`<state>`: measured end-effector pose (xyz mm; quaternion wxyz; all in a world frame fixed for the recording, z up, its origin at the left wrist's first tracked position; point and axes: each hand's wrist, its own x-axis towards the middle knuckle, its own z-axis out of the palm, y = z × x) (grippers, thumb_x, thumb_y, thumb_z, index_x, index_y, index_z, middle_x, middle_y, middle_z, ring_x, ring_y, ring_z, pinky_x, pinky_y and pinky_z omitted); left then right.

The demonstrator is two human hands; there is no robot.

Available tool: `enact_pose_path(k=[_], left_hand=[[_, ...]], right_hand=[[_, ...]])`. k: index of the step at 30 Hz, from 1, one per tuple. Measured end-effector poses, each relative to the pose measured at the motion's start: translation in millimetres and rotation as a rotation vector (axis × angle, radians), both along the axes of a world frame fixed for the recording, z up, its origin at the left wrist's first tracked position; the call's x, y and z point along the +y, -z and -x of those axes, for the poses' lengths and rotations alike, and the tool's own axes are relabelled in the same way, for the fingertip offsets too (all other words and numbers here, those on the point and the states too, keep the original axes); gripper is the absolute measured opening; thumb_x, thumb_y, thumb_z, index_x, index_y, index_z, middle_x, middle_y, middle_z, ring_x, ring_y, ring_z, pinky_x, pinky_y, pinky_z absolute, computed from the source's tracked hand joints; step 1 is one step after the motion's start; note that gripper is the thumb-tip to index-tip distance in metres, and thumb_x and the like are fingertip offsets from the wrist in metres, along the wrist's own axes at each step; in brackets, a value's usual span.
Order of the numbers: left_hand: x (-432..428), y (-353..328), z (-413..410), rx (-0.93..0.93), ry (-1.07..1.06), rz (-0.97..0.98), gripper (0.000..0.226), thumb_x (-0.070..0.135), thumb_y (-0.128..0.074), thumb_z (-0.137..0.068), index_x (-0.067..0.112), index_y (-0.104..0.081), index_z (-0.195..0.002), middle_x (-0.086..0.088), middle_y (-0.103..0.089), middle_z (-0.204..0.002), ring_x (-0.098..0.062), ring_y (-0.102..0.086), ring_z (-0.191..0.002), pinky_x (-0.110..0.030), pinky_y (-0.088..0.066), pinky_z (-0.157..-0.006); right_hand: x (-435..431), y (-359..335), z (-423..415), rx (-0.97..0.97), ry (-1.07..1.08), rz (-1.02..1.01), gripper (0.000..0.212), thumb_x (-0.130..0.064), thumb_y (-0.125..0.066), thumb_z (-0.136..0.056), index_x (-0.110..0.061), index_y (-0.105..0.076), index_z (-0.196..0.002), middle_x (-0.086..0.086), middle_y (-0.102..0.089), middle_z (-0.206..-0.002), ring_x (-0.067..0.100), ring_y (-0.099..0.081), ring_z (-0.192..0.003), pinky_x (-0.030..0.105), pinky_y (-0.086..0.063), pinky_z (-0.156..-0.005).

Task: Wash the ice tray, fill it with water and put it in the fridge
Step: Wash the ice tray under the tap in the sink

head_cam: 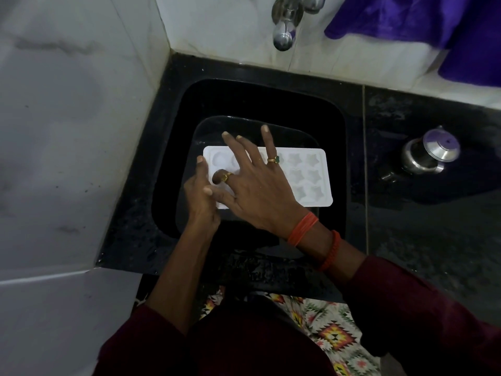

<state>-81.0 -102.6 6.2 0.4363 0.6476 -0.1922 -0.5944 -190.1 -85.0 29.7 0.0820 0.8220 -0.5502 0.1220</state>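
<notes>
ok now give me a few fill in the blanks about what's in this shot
1. The white ice tray lies in the black ____.
2. The left hand holds the tray's ____ end.
3. The steel pot stands to the tray's ____.
4. The hanging cloth is ____.
Missing: sink; left; right; purple.

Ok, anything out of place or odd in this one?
Nothing stands out. The white ice tray lies flat in the black sink, left hand holding its left end, right hand spread over it.
</notes>
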Motion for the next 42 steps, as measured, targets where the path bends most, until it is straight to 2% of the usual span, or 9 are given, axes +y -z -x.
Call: enact_pose_path(k=[4, 8, 13, 18, 23, 28, 33, 38, 42], left_hand=[[-1, 0, 0, 0.005, -0.023, -0.047, 0.042, 0.055, -0.046, -0.102, 0.023, -0.068, -0.085, -0.004, -0.076, -0.090, -0.023, -0.075, -0.086, -0.034, -0.059, -0.069], [1, 4, -2, -0.019, 0.014, -0.034, 0.043, 0.055, -0.047, -0.101, 0.022, -0.071, -0.088, -0.006, -0.078, -0.091, -0.024, -0.076, -0.088, -0.041, -0.061, -0.081], [2, 6, -5, -0.019, 0.033, -0.003, 0.044, 0.055, -0.046, -0.101, 0.019, -0.072, -0.097, -0.009, -0.078, -0.099, -0.025, -0.076, -0.091, -0.043, -0.060, -0.086], [1, 6, -4, -0.020, -0.008, -0.065, 0.049, 0.060, -0.046, -0.099, 0.019, -0.070, -0.107, -0.008, -0.076, -0.104, -0.028, -0.075, -0.095, -0.043, -0.061, -0.083], [-1, 4, -4, -0.018, -0.019, -0.081, 0.048, 0.059, -0.044, -0.100, 0.019, -0.067, -0.112, -0.005, -0.074, -0.108, -0.023, -0.074, -0.094, -0.034, -0.060, -0.071], [-3, 4, -4, -0.021, -0.034, -0.087, 0.057, 0.060, -0.044, -0.100, 0.014, -0.065, -0.125, -0.008, -0.073, -0.114, -0.027, -0.072, -0.101, -0.040, -0.061, -0.081], [-2, 4, -6, -0.046, -0.005, -0.059, 0.046, 0.059, -0.042, -0.101, 0.021, -0.067, -0.107, -0.006, -0.073, -0.110, -0.025, -0.072, -0.099, -0.040, -0.060, -0.082], [-2, -1, -5, -0.027, 0.027, -0.049, 0.037, 0.059, -0.042, -0.101, 0.027, -0.062, -0.102, 0.001, -0.069, -0.108, -0.018, -0.070, -0.096, -0.039, -0.060, -0.080], [-1, -4, -2, 0.028, 0.027, -0.019, 0.034, 0.054, -0.044, -0.102, 0.028, -0.065, -0.095, 0.004, -0.071, -0.099, -0.014, -0.073, -0.085, -0.028, -0.059, -0.059]], right_hand=[[2, -2, -1, 0.046, -0.022, -0.040, 0.066, -0.068, -0.024, -0.101, -0.027, -0.077, -0.102, 0.013, -0.040, -0.160, 0.028, -0.041, -0.145, 0.056, 0.009, -0.125], [-2, 2, 1, 0.037, -0.026, -0.030, 0.063, -0.068, -0.029, -0.101, -0.028, -0.078, -0.098, 0.015, -0.042, -0.158, 0.029, -0.044, -0.142, 0.056, 0.003, -0.126], [-5, 3, 3, 0.049, -0.025, -0.015, 0.062, -0.069, -0.030, -0.100, -0.029, -0.077, -0.094, 0.016, -0.044, -0.157, 0.032, -0.045, -0.141, 0.056, 0.001, -0.126], [0, 0, 3, 0.023, -0.047, 0.016, 0.063, -0.068, -0.036, -0.100, -0.023, -0.078, -0.091, 0.018, -0.050, -0.152, 0.032, -0.048, -0.139, 0.056, 0.004, -0.126], [5, 1, 2, 0.025, -0.031, -0.008, 0.066, -0.068, -0.036, -0.100, -0.019, -0.079, -0.100, 0.016, -0.050, -0.152, 0.030, -0.047, -0.140, 0.058, 0.002, -0.125], [6, 5, 0, 0.012, -0.023, -0.035, 0.064, -0.070, -0.039, -0.099, -0.020, -0.079, -0.106, 0.014, -0.050, -0.153, 0.029, -0.047, -0.140, 0.059, -0.002, -0.125], [10, -1, 0, -0.013, -0.022, -0.013, 0.061, -0.067, -0.041, -0.099, -0.020, -0.078, -0.105, 0.014, -0.051, -0.151, 0.027, -0.048, -0.138, 0.059, 0.002, -0.125], [17, -2, -1, -0.018, -0.042, -0.053, 0.056, -0.063, -0.041, -0.101, -0.022, -0.079, -0.099, 0.013, -0.052, -0.150, 0.027, -0.047, -0.139, 0.060, 0.002, -0.125], [21, -2, -1, -0.002, -0.058, -0.089, 0.052, -0.054, -0.040, -0.102, -0.021, -0.079, -0.097, 0.014, -0.047, -0.154, 0.028, -0.043, -0.142, 0.060, 0.002, -0.125]])
